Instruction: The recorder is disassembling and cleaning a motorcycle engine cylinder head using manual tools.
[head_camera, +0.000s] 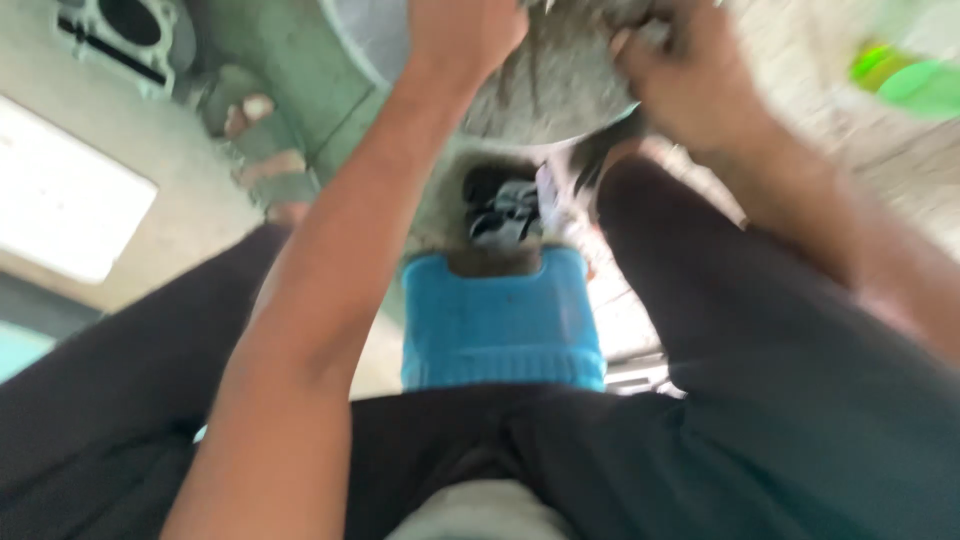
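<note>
Both arms up and out in front, over black trousers, with the left hand (462, 35) and the right hand (690, 70) on a big grey round thing (550, 85), maybe a heavy metal part, though too blurry to be sure. Left fingers curled over its top edge, right fingers (640, 45) bent around its right side; gripping it from two sides, likely because too big and heavy for one hand. Hard to tell how tight. Just under the fingers, a dark lump (505, 215) with grey bits. Below that, nearer the body, a blue block (500, 325), perhaps a low seat or stand between the knees. Far to the left of the fingers, a foot in a sandal (270, 165) on the floor. Off to the right of the fingers, something green (905, 80), all blurred.
</note>
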